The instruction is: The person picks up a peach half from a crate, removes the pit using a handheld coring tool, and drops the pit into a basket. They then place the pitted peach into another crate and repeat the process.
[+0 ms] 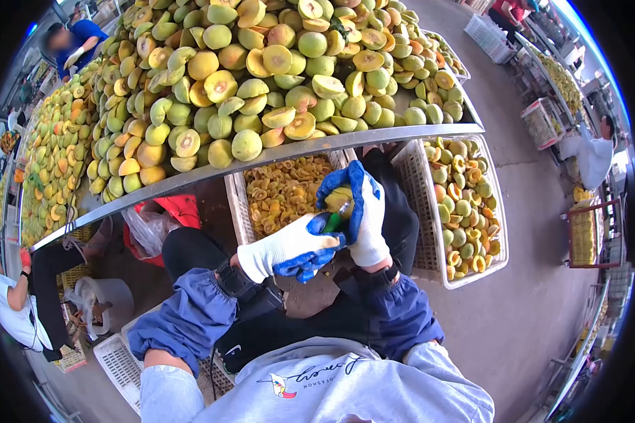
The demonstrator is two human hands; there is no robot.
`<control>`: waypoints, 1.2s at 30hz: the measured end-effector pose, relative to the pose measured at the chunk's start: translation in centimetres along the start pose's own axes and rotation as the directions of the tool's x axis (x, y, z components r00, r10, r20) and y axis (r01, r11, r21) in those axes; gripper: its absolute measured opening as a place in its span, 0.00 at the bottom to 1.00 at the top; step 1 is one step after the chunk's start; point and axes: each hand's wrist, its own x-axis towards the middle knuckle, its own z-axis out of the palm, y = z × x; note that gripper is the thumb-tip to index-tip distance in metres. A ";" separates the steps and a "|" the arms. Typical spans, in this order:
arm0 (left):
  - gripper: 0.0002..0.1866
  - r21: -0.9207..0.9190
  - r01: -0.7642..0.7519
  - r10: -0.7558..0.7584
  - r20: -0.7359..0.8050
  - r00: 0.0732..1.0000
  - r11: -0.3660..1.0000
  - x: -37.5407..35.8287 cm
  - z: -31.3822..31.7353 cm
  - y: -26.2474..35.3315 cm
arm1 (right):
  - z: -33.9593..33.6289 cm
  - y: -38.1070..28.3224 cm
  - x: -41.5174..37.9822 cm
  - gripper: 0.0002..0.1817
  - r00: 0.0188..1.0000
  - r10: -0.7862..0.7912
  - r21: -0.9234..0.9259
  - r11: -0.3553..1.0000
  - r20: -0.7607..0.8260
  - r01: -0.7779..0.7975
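Note:
Both my hands wear white gloves with blue coated palms and meet above a crate of cut fruit scraps (282, 190). My left hand (296, 247) is closed around a small tool with a green handle (333, 221). The tool's tip touches a yellow-green fruit piece (339, 199). My right hand (360, 211) has its fingers wrapped round that fruit piece and covers part of it. Just beyond my hands, a metal-edged table (289, 149) bears a large heap of green and orange fruit, many of them halved (220, 86).
A white crate (446, 262) of fruit halves stands right of my knees. Left are a red bag (183, 209), a white bucket (113, 299) and an empty-looking crate (113, 363). Co-workers (85, 44) sit left, at the upper left and far right (591, 158).

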 end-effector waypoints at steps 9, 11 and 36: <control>0.06 -0.524 0.140 0.069 0.360 0.930 0.840 0.5 -2.6 -1.0 | -0.4 -0.3 1.4 0.24 0.957 -0.006 -0.134 0.990 0.290 0.047; 0.09 -0.541 0.134 0.051 0.313 0.948 0.830 0.6 -2.3 -1.3 | 0.2 0.4 1.1 0.23 0.998 0.049 0.052 0.997 0.025 -0.051; 0.06 -0.302 -0.313 0.239 -0.258 0.936 0.901 3.9 -5.9 -9.4 | -2.2 10.5 4.0 0.27 0.952 0.103 0.195 0.980 -0.290 -0.047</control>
